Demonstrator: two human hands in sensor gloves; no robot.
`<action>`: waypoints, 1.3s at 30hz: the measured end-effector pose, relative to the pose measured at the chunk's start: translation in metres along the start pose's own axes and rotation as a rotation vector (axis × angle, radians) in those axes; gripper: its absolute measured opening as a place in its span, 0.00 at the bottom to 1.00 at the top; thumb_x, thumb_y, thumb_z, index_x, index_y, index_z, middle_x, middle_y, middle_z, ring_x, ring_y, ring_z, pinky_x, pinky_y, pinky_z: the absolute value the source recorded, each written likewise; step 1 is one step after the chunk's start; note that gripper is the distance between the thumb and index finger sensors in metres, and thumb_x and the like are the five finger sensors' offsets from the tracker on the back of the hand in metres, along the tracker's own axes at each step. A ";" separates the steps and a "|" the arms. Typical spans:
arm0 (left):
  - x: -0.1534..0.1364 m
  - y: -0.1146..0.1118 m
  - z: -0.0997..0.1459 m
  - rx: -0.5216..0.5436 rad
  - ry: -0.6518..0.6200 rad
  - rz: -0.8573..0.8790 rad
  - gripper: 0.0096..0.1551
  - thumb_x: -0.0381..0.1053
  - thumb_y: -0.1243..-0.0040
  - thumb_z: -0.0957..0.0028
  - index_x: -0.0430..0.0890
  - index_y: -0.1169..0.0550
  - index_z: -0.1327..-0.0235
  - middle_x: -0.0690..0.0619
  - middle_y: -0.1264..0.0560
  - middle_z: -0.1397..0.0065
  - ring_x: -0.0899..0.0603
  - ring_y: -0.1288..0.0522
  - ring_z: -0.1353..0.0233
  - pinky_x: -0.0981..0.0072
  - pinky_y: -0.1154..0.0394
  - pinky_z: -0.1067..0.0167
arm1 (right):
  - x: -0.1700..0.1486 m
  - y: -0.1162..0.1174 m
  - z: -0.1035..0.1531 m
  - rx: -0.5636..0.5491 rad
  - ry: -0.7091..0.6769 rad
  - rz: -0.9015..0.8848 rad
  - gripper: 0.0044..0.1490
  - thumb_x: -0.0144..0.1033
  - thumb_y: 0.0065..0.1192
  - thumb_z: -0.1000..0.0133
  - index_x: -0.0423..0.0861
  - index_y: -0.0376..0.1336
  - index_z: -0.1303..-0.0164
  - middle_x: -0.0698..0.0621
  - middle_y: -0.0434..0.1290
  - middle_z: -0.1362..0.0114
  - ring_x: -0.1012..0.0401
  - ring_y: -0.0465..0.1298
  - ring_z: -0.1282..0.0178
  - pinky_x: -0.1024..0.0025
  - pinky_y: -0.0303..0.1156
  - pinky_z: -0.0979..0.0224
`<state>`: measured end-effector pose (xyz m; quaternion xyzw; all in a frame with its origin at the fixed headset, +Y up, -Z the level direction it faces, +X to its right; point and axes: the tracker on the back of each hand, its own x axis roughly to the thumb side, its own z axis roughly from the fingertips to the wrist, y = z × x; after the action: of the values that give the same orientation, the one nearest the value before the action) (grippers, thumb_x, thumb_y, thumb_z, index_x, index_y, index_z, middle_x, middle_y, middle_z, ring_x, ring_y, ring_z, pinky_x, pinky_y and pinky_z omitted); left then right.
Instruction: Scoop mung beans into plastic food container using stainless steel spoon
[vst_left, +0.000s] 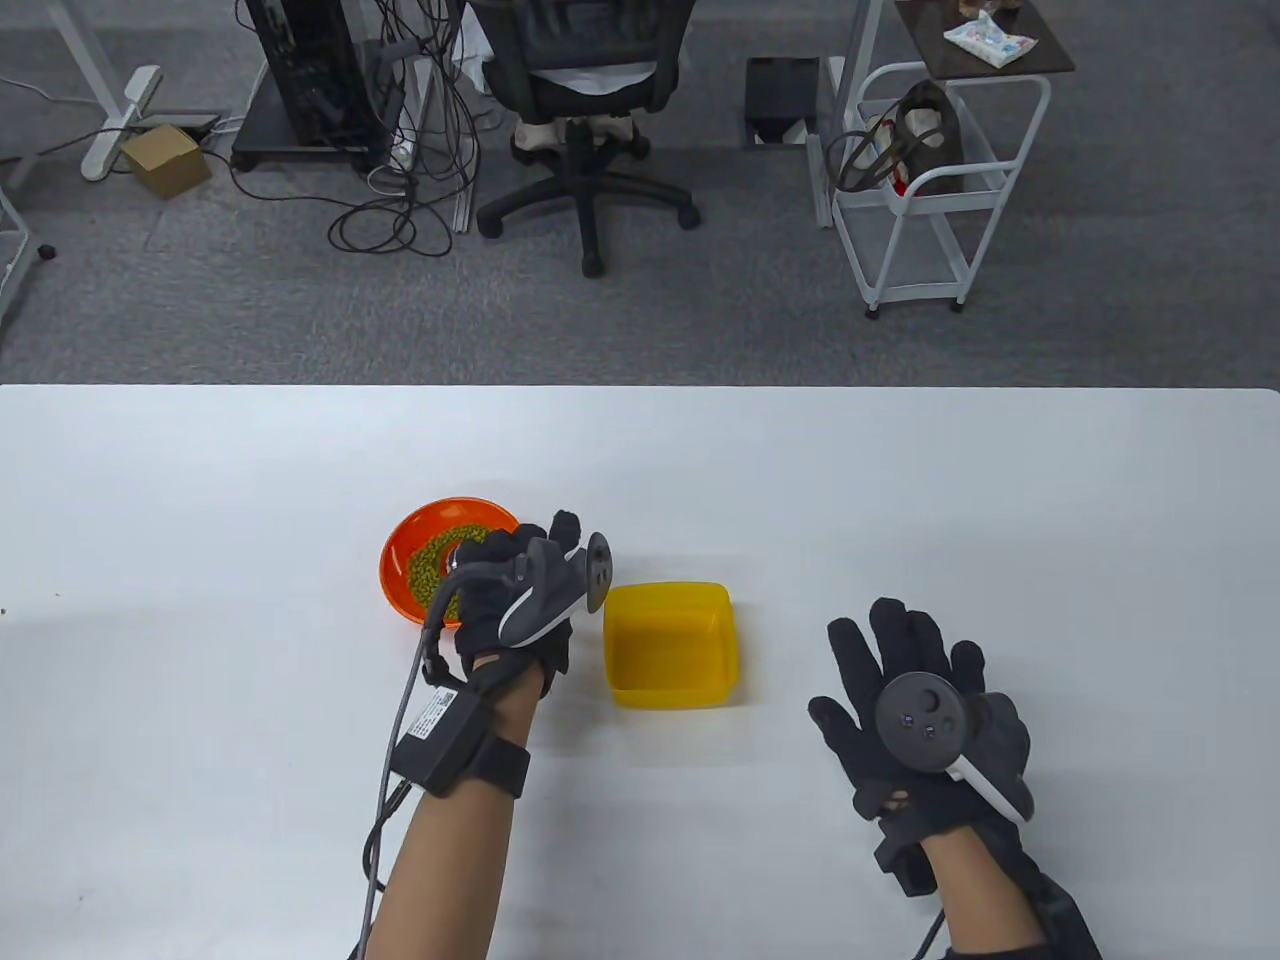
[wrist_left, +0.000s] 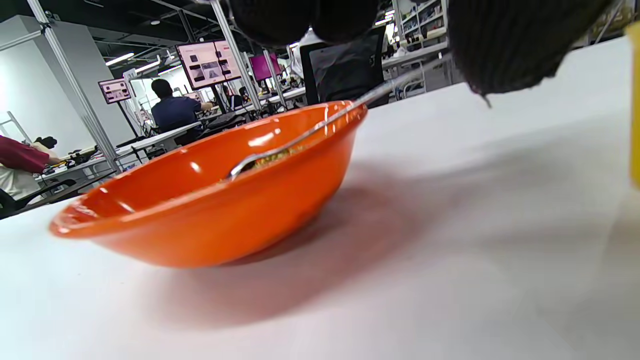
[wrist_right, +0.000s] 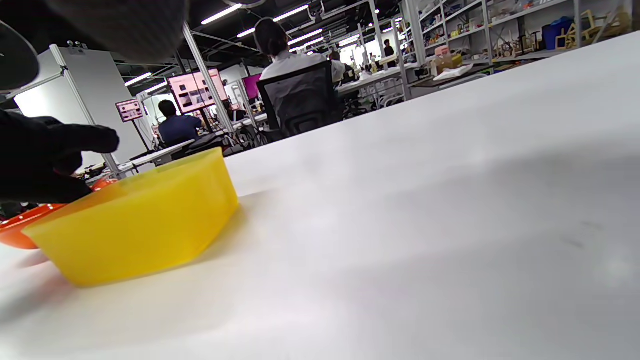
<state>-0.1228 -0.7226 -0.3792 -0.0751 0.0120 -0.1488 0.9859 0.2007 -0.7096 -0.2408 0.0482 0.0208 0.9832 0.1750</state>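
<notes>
An orange bowl (vst_left: 400, 560) of green mung beans (vst_left: 432, 562) sits on the white table; it also shows in the left wrist view (wrist_left: 210, 200). My left hand (vst_left: 515, 590) is over the bowl's right side and holds a stainless steel spoon (wrist_left: 320, 125), whose head lies in the beans. The spoon is hidden under the hand in the table view. A yellow plastic container (vst_left: 668, 645) stands just right of that hand and looks bare inside; it also shows in the right wrist view (wrist_right: 135, 220). My right hand (vst_left: 915, 700) rests flat on the table with fingers spread, holding nothing, right of the container.
The white table (vst_left: 900, 480) stretches wide beyond the two vessels. An office chair (vst_left: 585, 110), a white cart (vst_left: 925, 190) and cables stand on the floor past the far edge.
</notes>
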 end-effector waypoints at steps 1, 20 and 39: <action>0.004 -0.003 -0.003 -0.009 0.003 -0.009 0.48 0.65 0.37 0.54 0.70 0.50 0.25 0.52 0.39 0.27 0.41 0.37 0.32 0.40 0.47 0.26 | -0.001 0.001 0.000 0.003 -0.001 0.003 0.48 0.61 0.54 0.43 0.61 0.38 0.19 0.53 0.25 0.15 0.48 0.29 0.15 0.36 0.19 0.24; -0.016 0.013 0.012 0.134 0.033 -0.049 0.25 0.63 0.42 0.52 0.65 0.29 0.40 0.55 0.24 0.42 0.44 0.25 0.43 0.42 0.35 0.33 | -0.002 0.004 -0.002 0.014 0.004 0.003 0.48 0.61 0.54 0.43 0.61 0.38 0.19 0.53 0.25 0.15 0.48 0.28 0.15 0.36 0.18 0.25; -0.151 -0.057 0.078 0.067 0.264 0.312 0.31 0.51 0.41 0.50 0.51 0.32 0.31 0.53 0.18 0.47 0.44 0.19 0.51 0.43 0.29 0.42 | 0.002 0.007 -0.001 0.018 -0.015 0.039 0.48 0.62 0.53 0.43 0.60 0.37 0.18 0.53 0.25 0.15 0.48 0.28 0.15 0.36 0.19 0.26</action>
<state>-0.2804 -0.7208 -0.2931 -0.0195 0.1479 -0.0031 0.9888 0.1962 -0.7155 -0.2408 0.0578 0.0276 0.9858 0.1555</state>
